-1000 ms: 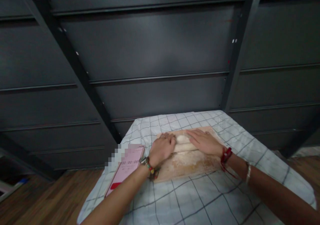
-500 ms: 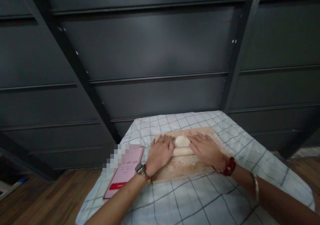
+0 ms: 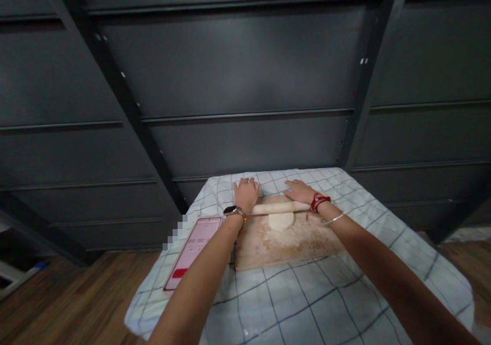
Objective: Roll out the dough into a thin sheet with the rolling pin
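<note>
A pale wooden rolling pin (image 3: 276, 208) lies crosswise over the far part of a floury wooden board (image 3: 261, 257). Under its near side shows a flat, rounded piece of white dough (image 3: 281, 222). My left hand (image 3: 246, 193) rests palm down on the pin's left end, fingers reaching past it toward the far side. On the right end lies the heel of my right hand (image 3: 300, 190), its fingers stretched forward and to the left. Neither hand is wrapped round the pin.
A phone (image 3: 197, 243) showing a timer lies left of the board, partly behind my left forearm. Both rest on a white checked cloth (image 3: 276, 304) covering the table. Dark metal panels (image 3: 238, 69) rise behind it, and wooden floor (image 3: 95, 294) shows at the left.
Both hands have moved forward, away from me, and the rolling pin has rolled with them from the near side of the dough to its far side. More flattened dough now shows.
</note>
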